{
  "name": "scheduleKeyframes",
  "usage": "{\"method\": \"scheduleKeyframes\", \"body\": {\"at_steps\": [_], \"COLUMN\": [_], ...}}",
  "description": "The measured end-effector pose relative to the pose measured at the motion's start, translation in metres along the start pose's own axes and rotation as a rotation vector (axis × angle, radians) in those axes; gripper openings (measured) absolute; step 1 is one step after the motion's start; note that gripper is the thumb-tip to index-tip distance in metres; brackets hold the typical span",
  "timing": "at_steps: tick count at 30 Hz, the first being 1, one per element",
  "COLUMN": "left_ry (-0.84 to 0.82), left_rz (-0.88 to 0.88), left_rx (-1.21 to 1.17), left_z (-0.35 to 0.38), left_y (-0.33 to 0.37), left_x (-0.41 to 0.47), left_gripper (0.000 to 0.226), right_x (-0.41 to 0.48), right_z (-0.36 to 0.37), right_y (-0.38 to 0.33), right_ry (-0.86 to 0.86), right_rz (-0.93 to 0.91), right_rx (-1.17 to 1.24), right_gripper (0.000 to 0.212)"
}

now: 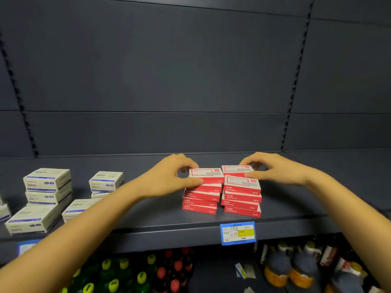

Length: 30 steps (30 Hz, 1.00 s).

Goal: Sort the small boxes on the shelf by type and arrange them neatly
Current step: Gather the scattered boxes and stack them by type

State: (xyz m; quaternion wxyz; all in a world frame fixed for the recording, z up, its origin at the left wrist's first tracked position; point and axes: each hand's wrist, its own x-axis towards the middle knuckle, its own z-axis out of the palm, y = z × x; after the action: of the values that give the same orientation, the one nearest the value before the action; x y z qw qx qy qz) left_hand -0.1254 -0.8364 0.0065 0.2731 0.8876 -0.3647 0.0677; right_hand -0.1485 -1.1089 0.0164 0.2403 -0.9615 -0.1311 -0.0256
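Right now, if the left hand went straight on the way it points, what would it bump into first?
The top red box that the left hand pinches; beyond it, probably the neighbouring red stack, though depth is unclear.

Cannot read the tiny print on the blue-and-yellow paper price label (238, 233). Can see only a sliver of the white-and-blue cardboard box (3, 210) at the left edge. Cannot count the rear red cardboard boxes (234, 169) behind the right hand (277, 169).

left hand (179, 176): grips top red box (206, 173), centre frame
right hand (273, 168): pinches rear red box (234, 168)
white boxes (47, 180): left of frame
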Motion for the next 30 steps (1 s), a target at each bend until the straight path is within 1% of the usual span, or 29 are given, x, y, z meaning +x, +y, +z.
{"method": "scheduleKeyframes", "body": {"at_steps": [5,8,10,12,14,17,22,27,30], "left_ry": [0.095,0.212,0.3,0.346,0.367,0.401,0.471,0.503,0.506], "left_rz": [-0.009,-0.045,-0.069,-0.096,-0.133,-0.224,-0.374,-0.507,-0.58], "left_rx": [0.018,0.128,0.246,0.404,0.505,0.573,0.564,0.573,0.584], "left_z": [0.004,-0.002,-0.012,-0.026,-0.041,-0.066,-0.11,-0.157,-0.187], "left_y": [0.0,-0.005,-0.012,-0.023,-0.036,-0.053,-0.082,-0.114,-0.135], "left_x": [-0.004,-0.009,-0.017,-0.028,-0.044,-0.073,-0.136,-0.216,-0.271], "left_gripper": [0.032,0.036,0.034,0.034,0.034,0.032,0.029,0.03,0.03], "right_x": [0.005,0.01,0.017,0.027,0.038,0.052,0.075,0.096,0.107], "right_z": [-0.009,-0.016,-0.016,-0.011,-0.003,0.016,0.055,0.099,0.129], "right_y": [0.0,-0.006,-0.016,-0.034,-0.056,-0.096,-0.172,-0.257,-0.314], "right_ry": [-0.11,-0.038,0.001,0.016,0.033,0.064,0.051,0.015,0.007], "right_rz": [0.019,0.021,-0.02,-0.088,-0.167,-0.291,-0.45,-0.564,-0.621], "right_rx": [0.099,0.051,-0.029,-0.085,-0.117,-0.155,-0.23,-0.236,-0.198], "right_gripper": [0.022,0.028,0.031,0.03,0.03,0.028,0.031,0.034,0.034]}}
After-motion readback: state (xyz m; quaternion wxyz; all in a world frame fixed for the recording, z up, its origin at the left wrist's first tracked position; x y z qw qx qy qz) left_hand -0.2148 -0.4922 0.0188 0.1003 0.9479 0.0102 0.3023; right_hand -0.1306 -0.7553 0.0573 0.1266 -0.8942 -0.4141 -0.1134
